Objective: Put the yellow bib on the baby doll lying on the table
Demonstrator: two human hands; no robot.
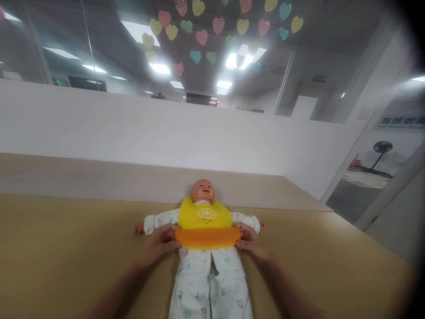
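Observation:
A baby doll (202, 190) lies on its back with arms spread, dressed in a white printed outfit (195, 266). Over its chest lies a yellow bib (189, 217) with a white citrus slice and a small smiling face. Along the bib's lower edge runs an orange pocket (207, 238). My left hand (161, 241) pinches the pocket's left end between thumb and fingers. At the opposite end, my right hand (250, 241) grips the pocket's right corner the same way. The doll's lower legs run out of view at the bottom.
The doll rests on a tan tabletop (83, 257), with a greyish strip (99, 181) across its back. Behind stands a white wall (149, 133) below glass dotted with paper hearts (218, 25). To the right, a fan (382, 147) shows through a doorway.

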